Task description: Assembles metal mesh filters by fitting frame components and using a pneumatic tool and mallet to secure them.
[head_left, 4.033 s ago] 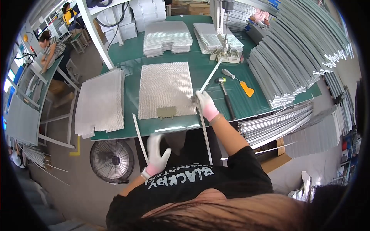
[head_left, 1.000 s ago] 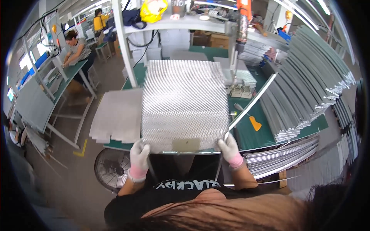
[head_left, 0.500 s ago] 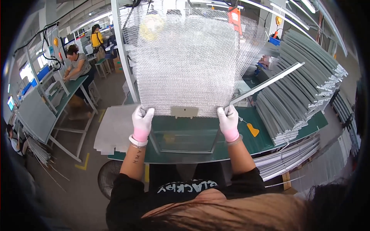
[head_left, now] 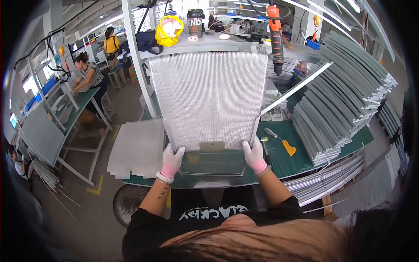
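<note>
A silvery metal mesh panel [head_left: 209,98] is held by its two near corners, tilted up at its far edge. My left hand [head_left: 173,158], in a white glove with a pink cuff, grips the near left corner. Closed on the near right corner is my gloved right hand [head_left: 253,153]. A small grey plate [head_left: 212,146] sits at the middle of the panel's near edge. Below lies a rectangular metal frame [head_left: 211,174], mostly hidden by the panel. A pale metal strip [head_left: 301,86] slants up and away to the right beyond my right hand.
The green worktable [head_left: 279,170] carries a screwdriver [head_left: 270,132], a yellow scraper [head_left: 289,148] and stacked grey frame strips [head_left: 336,100]. White mesh sheets [head_left: 133,146] lie at left. A power driver [head_left: 275,39] hangs above. A shelf [head_left: 242,48] holds a cup [head_left: 195,24]. Co-workers stand far left.
Both hands have come down and nearer to me with the mesh panel. The panel's far edge has dropped, so the shelf and its cup now show. The pale strip has shifted slightly.
</note>
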### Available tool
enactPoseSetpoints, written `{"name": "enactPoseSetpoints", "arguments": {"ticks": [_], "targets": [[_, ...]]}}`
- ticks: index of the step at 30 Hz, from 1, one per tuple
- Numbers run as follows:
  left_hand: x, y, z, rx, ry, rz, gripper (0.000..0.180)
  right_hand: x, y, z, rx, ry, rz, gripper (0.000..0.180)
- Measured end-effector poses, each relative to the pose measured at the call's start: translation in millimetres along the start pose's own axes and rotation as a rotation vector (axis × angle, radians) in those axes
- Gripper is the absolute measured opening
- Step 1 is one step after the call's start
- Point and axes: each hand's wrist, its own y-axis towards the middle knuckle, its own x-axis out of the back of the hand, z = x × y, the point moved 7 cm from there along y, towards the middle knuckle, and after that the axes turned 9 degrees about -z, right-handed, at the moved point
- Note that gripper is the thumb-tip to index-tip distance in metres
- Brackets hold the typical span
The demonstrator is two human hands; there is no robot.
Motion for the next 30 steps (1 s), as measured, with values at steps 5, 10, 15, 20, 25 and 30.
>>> {"name": "enactPoseSetpoints", "arguments": {"ticks": [5,10,15,20,25,30], "targets": [[7.2,-19.9,20.4,0.219,0.082,0.249,0.035,5.7,-33.1,-34.2,-0.231,0.009,0.298,0.029],[2.3,38.4,-59.8,-0.017,-0.148,0.243,0.036,17.0,33.8,26.2,-0.137,0.212,0.051,0.025],[-11.6,26.4,-68.3,-0.05,-0.095,0.097,0.031,7.1,26.9,39.8,-0.078,0.125,0.048,0.025],[2.3,-0.9,-42.4,-0.054,-0.09,0.076,0.03,8.2,-0.9,28.7,-0.111,0.174,0.027,0.026],[10.8,-19.0,-1.0,0.05,-0.059,0.043,0.029,9.2,-31.4,-15.6,-0.144,0.064,0.021,0.027],[7.0,-8.6,-17.9,0.234,0.14,0.353,0.031,17.7,-24.2,-14.0,-0.195,0.076,0.157,0.03]]}}
